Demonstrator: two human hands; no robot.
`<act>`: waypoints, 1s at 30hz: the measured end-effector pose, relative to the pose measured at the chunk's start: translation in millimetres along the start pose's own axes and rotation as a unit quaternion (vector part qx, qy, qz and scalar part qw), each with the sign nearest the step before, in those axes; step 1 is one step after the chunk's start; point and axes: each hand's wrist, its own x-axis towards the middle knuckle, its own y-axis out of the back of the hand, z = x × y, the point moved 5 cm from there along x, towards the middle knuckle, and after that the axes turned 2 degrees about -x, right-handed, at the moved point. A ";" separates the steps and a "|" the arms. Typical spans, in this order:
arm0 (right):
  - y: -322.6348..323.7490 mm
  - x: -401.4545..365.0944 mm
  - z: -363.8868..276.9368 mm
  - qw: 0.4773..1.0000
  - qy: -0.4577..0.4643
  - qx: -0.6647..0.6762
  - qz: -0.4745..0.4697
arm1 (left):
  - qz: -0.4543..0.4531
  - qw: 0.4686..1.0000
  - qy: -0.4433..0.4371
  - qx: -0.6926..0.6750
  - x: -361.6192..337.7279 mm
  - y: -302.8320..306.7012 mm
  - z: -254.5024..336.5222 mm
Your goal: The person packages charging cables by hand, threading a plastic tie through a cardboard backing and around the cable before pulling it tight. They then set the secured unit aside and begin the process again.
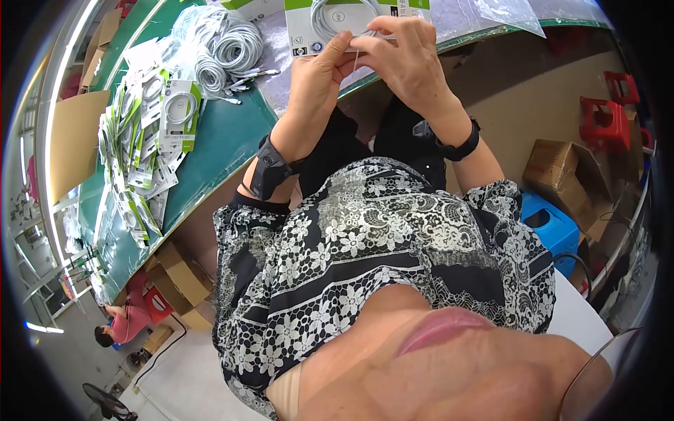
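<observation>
My left hand [319, 74] and my right hand [401, 59] meet over the near edge of a green table [225, 144]. Both pinch the lower edge of a white and green package [323, 21] with a coiled white cable inside. My left thumb and forefinger grip its bottom side, and my right fingers curl over the same edge from the right. A black band sits on each wrist. The top of the package runs out of the picture.
A heap of coiled white cables [225, 49] lies left of the package. A spread of packed cable cards [144, 140] covers the table's left side. Clear plastic bags [491, 14] lie at the right. Cardboard boxes [565, 175], a blue stool [551, 224] and red stools [605, 123] stand on the floor. Another person [123, 326] crouches far left.
</observation>
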 end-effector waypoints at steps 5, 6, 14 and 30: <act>2.2 -2.8 -1.0 0.999 0.039 0.009 0.019 | 0.010 1.000 -0.014 0.003 -6.8 -10.6 3.0; 1.1 -3.3 0.8 0.999 0.032 0.017 0.031 | 0.002 0.999 -0.035 0.010 -8.3 -13.9 6.0; -6.7 -13.1 11.7 0.991 -0.021 0.086 0.097 | -0.039 0.843 -0.364 0.393 -20.8 -21.1 28.5; 10.0 -0.2 -2.4 0.989 -0.004 0.089 0.115 | -0.184 0.616 -0.611 0.462 -37.1 -60.4 68.1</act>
